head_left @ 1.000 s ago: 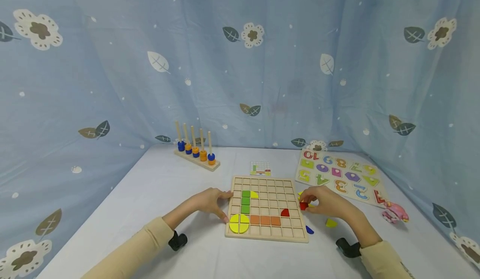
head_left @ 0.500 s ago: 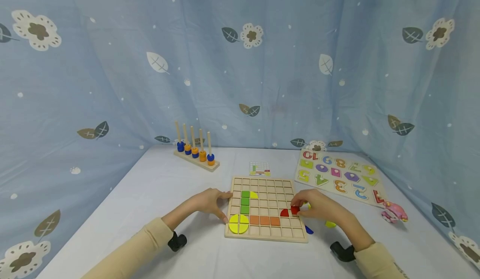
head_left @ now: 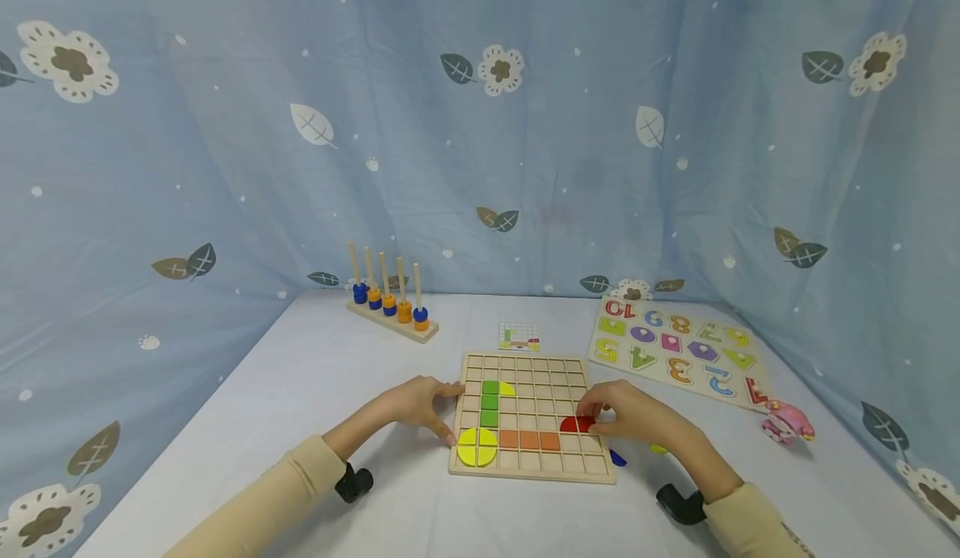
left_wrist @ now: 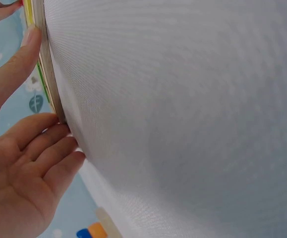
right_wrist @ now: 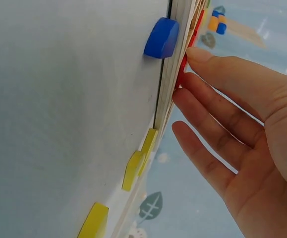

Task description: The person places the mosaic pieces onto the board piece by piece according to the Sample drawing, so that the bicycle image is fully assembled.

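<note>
A square wooden grid board (head_left: pixel 537 461) lies on the table. On its left edge rest the thumb and fingertips of my left hand (head_left: pixel 420 401), spread apart; the left wrist view shows them against the board's side (left_wrist: pixel 52 84). Over the board's right edge, my right hand (head_left: pixel 628 411) pinches a red quarter-circle piece (right_wrist: pixel 185 62) between thumb and fingers. That piece sits beside another red quarter-circle (head_left: pixel 568 424), and together they look like a half circle. Also on the board are green squares (head_left: pixel 490 402), orange squares (head_left: pixel 528 440), a yellow quarter (head_left: pixel 507 389) and a yellow circle of quarters (head_left: pixel 477 447).
A blue piece (right_wrist: pixel 162 38) and several yellow pieces (right_wrist: pixel 94 221) lie right of the board. Behind it lies a pattern card (head_left: pixel 519 336). A peg stacker (head_left: pixel 393 318) stands back left; a number puzzle (head_left: pixel 678 346) and pink toy (head_left: pixel 789 421) are right.
My right hand has carried the red quarter-circle leftward from beside the board and lowered it next to the other red quarter. My left hand has stayed at the board's edge.
</note>
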{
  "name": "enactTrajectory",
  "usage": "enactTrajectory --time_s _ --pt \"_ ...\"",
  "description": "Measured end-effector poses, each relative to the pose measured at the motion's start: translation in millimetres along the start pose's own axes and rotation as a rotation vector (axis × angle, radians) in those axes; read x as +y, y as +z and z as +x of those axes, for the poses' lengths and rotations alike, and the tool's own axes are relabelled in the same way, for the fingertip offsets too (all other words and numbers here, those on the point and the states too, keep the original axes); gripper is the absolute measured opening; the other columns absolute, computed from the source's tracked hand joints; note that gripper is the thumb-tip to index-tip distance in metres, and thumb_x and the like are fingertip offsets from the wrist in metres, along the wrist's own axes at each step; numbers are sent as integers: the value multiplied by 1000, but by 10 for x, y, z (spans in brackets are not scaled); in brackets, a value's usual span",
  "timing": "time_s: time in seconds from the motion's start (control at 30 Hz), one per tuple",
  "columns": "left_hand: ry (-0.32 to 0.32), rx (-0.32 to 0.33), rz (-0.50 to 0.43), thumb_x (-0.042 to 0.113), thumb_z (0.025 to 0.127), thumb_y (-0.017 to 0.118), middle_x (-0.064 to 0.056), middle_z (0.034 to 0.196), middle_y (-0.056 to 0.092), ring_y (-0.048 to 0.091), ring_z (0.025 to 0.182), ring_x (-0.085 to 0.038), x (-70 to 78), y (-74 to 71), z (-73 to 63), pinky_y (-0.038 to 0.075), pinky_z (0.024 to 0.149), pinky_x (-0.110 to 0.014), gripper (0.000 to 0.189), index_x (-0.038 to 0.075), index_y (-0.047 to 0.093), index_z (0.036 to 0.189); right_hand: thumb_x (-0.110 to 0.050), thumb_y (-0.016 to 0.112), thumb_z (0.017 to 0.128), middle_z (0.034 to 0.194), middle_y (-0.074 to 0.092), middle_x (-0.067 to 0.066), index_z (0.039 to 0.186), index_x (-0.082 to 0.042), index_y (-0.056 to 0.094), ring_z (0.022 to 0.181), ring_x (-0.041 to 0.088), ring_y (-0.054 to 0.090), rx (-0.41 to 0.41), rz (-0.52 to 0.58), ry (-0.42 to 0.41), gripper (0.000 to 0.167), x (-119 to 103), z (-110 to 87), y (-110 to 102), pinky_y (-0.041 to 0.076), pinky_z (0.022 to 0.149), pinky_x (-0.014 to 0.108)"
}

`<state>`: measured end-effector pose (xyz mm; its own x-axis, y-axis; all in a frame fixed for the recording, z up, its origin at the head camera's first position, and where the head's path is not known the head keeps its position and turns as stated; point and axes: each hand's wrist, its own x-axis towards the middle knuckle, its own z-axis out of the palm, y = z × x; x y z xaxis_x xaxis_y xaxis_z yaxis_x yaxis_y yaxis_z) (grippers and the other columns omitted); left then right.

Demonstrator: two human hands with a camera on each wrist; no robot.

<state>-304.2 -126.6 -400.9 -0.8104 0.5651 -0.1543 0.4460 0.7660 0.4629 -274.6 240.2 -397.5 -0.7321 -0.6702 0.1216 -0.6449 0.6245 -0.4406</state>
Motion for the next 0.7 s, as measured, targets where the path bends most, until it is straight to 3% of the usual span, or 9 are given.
enactTrajectory --time_s 0.2,0.43,0.7 --pt "3 3 5 34 67 88 -13 145 45 41 134 -33 9 -3 -1 36 107 -48 88 6 50 140 -5 73 84 94 67 -5 102 -10 72 83 12 61 15 -28 -1 19 4 -15 -30 55 74 33" --pt "3 0 4 35 67 88 -14 146 44 40 134 -34 8 -6 2 36 107 -48 87 7 50 141 -2 74 83 98 70 4 105 -3 71 88 22 63 82 -72 28 22 50 -86 -178 56 76 41" --pt "7 -7 0 35 68 88 -14 146 44 40 134 -34 0 -8 -3 36 107 -48 87 7 49 141 -2 74 82 98 70 4 102 -5 71 89 25 63 68 -71 99 21 143 -171 -284 55 78 44"
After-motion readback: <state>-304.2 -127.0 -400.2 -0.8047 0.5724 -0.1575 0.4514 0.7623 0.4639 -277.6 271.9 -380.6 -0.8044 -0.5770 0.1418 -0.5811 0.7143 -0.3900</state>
